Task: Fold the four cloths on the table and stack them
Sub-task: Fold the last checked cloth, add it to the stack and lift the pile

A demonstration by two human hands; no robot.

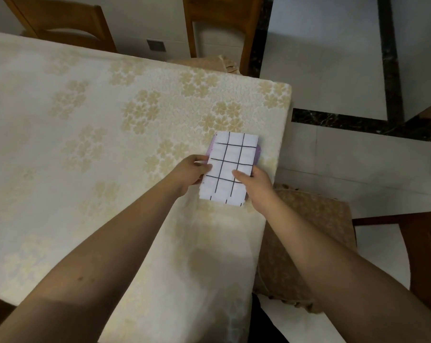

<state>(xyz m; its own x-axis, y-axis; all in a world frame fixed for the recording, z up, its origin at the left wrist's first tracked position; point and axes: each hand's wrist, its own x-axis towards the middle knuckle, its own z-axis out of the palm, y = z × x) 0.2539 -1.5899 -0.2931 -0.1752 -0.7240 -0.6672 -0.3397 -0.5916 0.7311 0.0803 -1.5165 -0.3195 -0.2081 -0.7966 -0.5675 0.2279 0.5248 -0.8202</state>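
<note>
Both my hands are gripping the checked cloth [230,167] near the bench's [85,115] right edge: left hand [193,173] pinching its left side, right hand [253,183] its right. It is lying folded on a purple cloth [258,152].

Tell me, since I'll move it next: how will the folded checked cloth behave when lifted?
The checked cloth will likely be floppy and sag past both hands' grip. It looks thin, so probably light. Lying on the purple cloth, its layers may slide or unfold.
</note>
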